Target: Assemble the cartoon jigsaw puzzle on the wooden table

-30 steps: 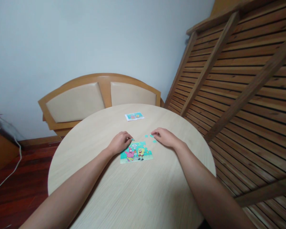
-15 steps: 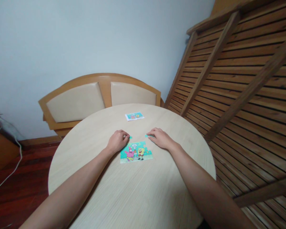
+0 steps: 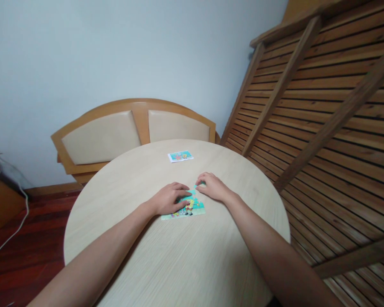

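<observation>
A partly joined jigsaw puzzle (image 3: 196,210) with cartoon figures on a teal ground lies flat on the round table. My left hand (image 3: 170,198) rests across its left and middle part with fingers spread, covering most of the pink figure and the one in the centre. The yellow figure shows beside the fingertips. At the puzzle's upper right edge, my right hand (image 3: 210,186) pinches a small teal puzzle piece (image 3: 196,186) between thumb and forefinger. That edge is uneven, with bare table showing in its gaps.
A small picture card (image 3: 181,156) with the same cartoon scene lies farther back on the pale round table (image 3: 141,170). Behind stands a wooden headboard (image 3: 141,123) with cream panels. A slatted wooden frame (image 3: 307,119) leans close on the right. A white cable (image 3: 27,209) hangs at left.
My left hand has moved right and toward me, from the puzzle's upper left onto its middle, and its fingers have spread. My right hand has brought its piece to the puzzle's upper right edge.
</observation>
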Demonstrator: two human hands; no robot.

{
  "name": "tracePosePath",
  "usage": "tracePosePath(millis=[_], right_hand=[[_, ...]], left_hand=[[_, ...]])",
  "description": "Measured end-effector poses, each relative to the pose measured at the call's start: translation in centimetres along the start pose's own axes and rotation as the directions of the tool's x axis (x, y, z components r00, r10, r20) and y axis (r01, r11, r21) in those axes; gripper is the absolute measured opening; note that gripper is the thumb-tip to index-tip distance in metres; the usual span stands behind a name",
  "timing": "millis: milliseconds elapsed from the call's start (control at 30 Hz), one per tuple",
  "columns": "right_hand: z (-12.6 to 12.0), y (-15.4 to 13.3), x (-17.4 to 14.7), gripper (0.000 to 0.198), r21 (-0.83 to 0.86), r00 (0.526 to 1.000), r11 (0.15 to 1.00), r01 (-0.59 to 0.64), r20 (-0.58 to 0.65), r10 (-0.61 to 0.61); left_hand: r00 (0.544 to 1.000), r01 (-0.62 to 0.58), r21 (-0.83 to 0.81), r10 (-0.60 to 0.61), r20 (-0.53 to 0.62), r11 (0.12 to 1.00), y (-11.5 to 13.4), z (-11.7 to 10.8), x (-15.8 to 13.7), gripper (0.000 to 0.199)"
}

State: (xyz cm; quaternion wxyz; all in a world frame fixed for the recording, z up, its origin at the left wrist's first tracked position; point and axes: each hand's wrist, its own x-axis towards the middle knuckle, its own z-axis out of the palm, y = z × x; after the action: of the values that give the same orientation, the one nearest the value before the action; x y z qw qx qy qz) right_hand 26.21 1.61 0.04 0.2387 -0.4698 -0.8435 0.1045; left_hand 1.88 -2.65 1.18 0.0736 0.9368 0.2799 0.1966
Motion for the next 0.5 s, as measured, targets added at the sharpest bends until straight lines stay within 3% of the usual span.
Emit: tracePosePath(millis=[500], right_hand=[[-0.5,0.9,-0.3,0.015,0.122,0.991,0.989,0.089,0.089,-0.1]], left_hand=[[0.999,-0.016,0.036,0.015,0.04,0.999,-0.3,-0.3,-0.2,0.037]])
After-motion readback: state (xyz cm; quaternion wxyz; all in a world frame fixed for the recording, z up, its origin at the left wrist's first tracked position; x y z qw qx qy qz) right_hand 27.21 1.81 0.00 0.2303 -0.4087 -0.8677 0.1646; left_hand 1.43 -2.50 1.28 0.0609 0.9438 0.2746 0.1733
